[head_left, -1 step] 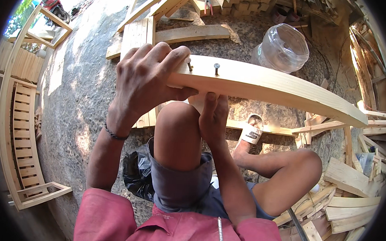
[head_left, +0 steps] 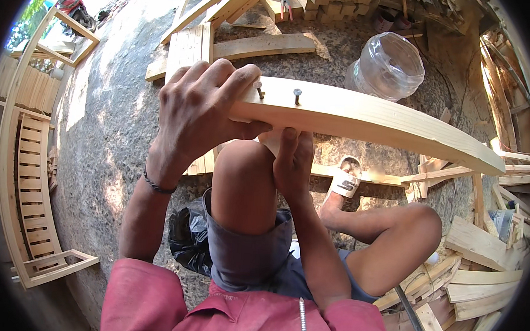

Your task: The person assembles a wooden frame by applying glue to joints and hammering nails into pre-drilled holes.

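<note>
A long pale wooden board (head_left: 369,115) lies crosswise in front of me above my raised knee. Two nails stand partly driven in its top edge, the left nail (head_left: 261,91) leaning and the right nail (head_left: 297,96) nearly upright. My left hand (head_left: 199,105) is closed over the board's left end, fingers on the far side and thumb underneath. Below the nails, my right hand (head_left: 294,164) is closed round a short wooden piece (head_left: 270,140) that meets the board's underside. Its thumb points up against the board; most of that piece is hidden by hand and knee.
A clear plastic jar (head_left: 387,67) stands beyond the board. Pliers (head_left: 286,8) lie at the far side near stacked wood. A slatted wooden frame (head_left: 31,195) is at the left. Loose planks (head_left: 482,249) pile up on the right. A black plastic bag (head_left: 189,233) sits by my leg.
</note>
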Available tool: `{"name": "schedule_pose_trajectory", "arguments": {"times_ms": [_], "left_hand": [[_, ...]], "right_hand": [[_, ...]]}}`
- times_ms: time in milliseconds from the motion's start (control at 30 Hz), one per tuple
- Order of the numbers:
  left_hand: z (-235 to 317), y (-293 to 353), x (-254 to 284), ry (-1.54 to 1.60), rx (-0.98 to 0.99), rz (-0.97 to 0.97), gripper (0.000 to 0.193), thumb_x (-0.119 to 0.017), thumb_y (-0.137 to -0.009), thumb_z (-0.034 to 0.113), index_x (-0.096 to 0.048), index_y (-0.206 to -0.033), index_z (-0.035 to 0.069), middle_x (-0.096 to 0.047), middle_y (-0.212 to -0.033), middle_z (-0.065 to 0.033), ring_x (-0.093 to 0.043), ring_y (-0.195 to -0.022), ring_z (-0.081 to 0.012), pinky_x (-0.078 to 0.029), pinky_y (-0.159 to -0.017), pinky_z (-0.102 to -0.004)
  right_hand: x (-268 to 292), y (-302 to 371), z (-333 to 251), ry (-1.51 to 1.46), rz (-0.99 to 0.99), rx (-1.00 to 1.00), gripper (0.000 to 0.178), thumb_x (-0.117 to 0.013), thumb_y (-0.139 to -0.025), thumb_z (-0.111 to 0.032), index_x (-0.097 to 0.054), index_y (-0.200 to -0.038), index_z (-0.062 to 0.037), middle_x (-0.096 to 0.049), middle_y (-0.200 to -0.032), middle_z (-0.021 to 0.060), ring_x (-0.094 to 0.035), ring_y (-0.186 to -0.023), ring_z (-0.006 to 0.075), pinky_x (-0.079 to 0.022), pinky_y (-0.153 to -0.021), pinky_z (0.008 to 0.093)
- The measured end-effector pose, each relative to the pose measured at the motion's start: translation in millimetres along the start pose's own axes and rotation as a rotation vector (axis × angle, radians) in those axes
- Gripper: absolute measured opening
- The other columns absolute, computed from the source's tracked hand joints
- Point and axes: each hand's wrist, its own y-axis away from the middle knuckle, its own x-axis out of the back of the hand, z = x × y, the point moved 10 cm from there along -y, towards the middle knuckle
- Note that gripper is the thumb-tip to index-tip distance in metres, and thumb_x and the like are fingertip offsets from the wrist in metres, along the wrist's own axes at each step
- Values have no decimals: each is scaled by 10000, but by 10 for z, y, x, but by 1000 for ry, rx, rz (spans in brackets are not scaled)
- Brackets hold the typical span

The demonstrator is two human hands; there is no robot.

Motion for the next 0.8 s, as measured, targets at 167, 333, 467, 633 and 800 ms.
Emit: {"name": "schedule_pose_trajectory", "arguments": {"times_ms": [167,333,467,633,800], "left_hand": [[55,46,47,-2,17,-4,671,-858,-525,508,-653,-1068,172,-613,-830,-2,-626,-731,-204,-494,-656,-374],[84,100,66,5,20,0,636,-859,-536,514,-646,-1034,182,-602,-803,5,-614,-704,-195,-489,-647,-371],[99,118,100,4,19,-10,626,-856,-540,500,-652,-1031,169,-589,-779,-9,-622,-713,-220,-521,-635,-371],[107,134,116,10,38,-22,655,-841,-527,531,-650,-1042,173,-587,-792,2,-611,-719,-202,-486,-642,-370],[78,104,82,23,56,-44,680,-828,-515,527,-648,-1063,167,-582,-813,6,-607,-755,-197,-468,-664,-374]], "right_hand": [[29,103,84,-65,-14,-42,465,-476,-1017,-356,-528,-1228,56,-656,-1046,233,-661,-978,353,-504,-794,424],[58,169,33,-98,-56,5,489,-470,-1033,-354,-483,-1290,61,-597,-1152,132,-560,-1060,150,-458,-890,302],[50,238,62,-278,-40,-59,484,-503,-1025,-335,-477,-1312,54,-584,-1175,110,-543,-1070,132,-447,-905,296],[38,292,50,-267,-22,-36,499,-468,-1039,-336,-437,-1353,51,-573,-1195,109,-547,-1072,134,-453,-904,296],[3,223,-3,-353,22,0,517,-415,-1053,-349,-394,-1390,42,-559,-1232,120,-559,-1091,152,-462,-917,311]]}}
